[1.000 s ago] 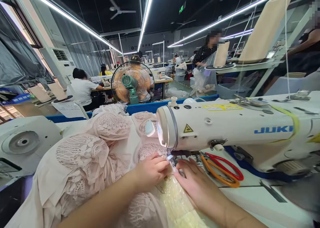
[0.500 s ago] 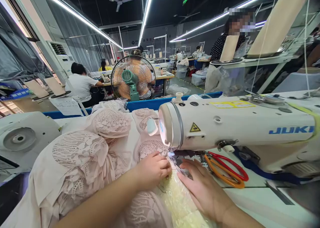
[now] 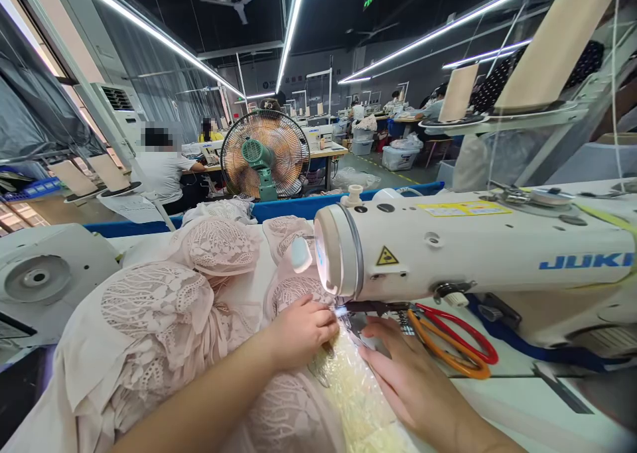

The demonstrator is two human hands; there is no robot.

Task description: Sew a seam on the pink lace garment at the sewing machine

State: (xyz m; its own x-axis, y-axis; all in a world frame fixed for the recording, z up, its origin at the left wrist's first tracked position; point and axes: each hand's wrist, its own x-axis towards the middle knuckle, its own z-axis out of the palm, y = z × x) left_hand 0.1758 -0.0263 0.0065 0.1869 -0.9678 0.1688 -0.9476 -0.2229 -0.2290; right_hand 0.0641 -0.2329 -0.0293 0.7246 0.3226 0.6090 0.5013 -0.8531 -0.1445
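Both hands press lace fabric under sewing machine.

A pale pink lace garment lies heaped on the bench to the left of the sewing machine, bunched in soft folds with openwork flower patterns showing. A yellowish, sheer strip of fabric lies flat on top of its near edge and runs up under the machine's head, probably to the needle, which is hidden from here.
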